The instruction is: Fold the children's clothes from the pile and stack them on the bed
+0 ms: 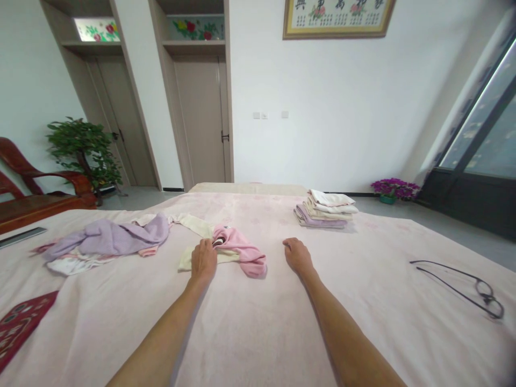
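My left hand (204, 259) is closed on the edge of a small pink and cream garment (244, 251), which lies crumpled on the bed cover. Dark and white stripes show by my fingertips, and a cream part reaches out past the hand on both sides. To the right of the garment, my right hand (297, 255) rests on the cover with its fingers curled in. Nothing shows in that hand, and it does not touch the garment. Farther left lies a heap of clothes, with a lilac garment (121, 236) on top.
Beyond my right hand stands a stack of folded clothes (325, 208). Eyeglasses (484, 293) lie at the right on the pale pink cover (250, 344). A red booklet-like item (24, 325) and a dark flat object (22, 236) are at the left.
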A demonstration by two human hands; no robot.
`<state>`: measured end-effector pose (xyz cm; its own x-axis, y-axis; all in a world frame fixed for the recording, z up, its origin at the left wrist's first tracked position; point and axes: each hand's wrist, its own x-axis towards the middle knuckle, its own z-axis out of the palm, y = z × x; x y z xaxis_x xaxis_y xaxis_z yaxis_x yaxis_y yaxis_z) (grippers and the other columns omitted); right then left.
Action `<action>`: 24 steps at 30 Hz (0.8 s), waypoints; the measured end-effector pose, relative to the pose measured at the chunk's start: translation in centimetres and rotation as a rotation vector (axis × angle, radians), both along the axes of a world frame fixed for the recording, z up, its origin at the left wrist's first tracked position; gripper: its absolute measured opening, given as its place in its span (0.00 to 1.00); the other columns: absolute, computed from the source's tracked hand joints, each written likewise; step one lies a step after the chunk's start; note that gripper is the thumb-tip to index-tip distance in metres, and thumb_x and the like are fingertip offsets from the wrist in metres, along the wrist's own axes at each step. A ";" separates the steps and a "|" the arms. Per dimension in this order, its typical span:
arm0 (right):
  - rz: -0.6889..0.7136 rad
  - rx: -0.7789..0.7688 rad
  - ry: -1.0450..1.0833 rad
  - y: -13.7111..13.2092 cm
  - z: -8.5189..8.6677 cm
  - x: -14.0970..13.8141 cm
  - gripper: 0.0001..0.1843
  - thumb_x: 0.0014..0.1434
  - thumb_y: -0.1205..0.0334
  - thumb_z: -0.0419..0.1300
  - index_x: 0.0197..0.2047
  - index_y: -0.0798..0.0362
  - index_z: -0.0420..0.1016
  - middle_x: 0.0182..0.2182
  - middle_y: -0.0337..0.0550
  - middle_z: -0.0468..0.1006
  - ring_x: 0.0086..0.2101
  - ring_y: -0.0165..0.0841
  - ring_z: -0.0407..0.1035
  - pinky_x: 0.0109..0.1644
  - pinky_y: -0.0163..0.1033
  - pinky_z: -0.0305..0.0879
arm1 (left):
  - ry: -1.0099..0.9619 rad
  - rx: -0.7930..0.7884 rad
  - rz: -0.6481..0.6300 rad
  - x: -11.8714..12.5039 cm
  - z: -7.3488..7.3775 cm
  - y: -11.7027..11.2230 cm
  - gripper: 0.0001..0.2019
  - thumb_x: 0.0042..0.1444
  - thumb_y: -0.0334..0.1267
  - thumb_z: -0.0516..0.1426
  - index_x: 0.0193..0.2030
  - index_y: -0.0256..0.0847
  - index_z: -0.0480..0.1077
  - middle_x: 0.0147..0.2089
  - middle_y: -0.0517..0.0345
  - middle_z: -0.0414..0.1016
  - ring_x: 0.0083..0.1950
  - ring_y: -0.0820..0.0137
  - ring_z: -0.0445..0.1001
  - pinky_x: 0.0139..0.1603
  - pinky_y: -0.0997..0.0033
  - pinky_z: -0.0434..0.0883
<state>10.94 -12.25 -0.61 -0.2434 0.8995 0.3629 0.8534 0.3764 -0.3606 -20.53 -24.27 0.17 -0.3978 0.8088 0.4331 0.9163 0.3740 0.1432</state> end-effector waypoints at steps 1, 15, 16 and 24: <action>0.003 0.006 0.003 0.0 0.0 0.0 0.17 0.60 0.69 0.51 0.47 0.50 0.77 0.48 0.45 0.77 0.48 0.35 0.69 0.54 0.37 0.58 | -0.005 0.001 -0.004 0.0 0.0 0.0 0.11 0.62 0.33 0.50 0.48 0.37 0.68 0.49 0.46 0.71 0.47 0.59 0.72 0.45 0.63 0.66; 0.076 0.055 -0.002 -0.2 -0.4 0.4 0.15 0.60 0.68 0.52 0.47 0.51 0.76 0.48 0.45 0.76 0.48 0.36 0.68 0.53 0.36 0.58 | -0.180 0.200 -0.105 -1.6 -0.5 0.0 0.12 0.57 0.32 0.53 0.48 0.42 0.68 0.48 0.52 0.74 0.49 0.62 0.74 0.49 0.64 0.69; 0.084 0.056 -0.011 -0.3 -0.4 0.5 0.15 0.60 0.67 0.52 0.47 0.51 0.76 0.48 0.45 0.76 0.48 0.36 0.68 0.52 0.36 0.58 | -0.193 0.290 -0.146 -1.6 -0.5 -0.2 0.12 0.57 0.31 0.53 0.47 0.42 0.68 0.47 0.52 0.74 0.49 0.62 0.74 0.51 0.63 0.69; 0.112 0.051 -0.039 -0.4 0.1 0.4 0.15 0.60 0.68 0.53 0.46 0.50 0.76 0.48 0.45 0.77 0.47 0.36 0.69 0.53 0.38 0.60 | -0.234 0.614 -0.763 2.4 1.0 -2.2 0.15 0.54 0.21 0.49 0.42 0.42 0.67 0.52 0.51 0.69 0.57 0.64 0.69 0.59 0.58 0.68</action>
<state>11.34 -12.64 -0.54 -0.3557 0.8466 0.3960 0.8181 0.4869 -0.3060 -18.13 -26.43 1.21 0.0049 0.5456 0.8380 0.8043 -0.5002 0.3209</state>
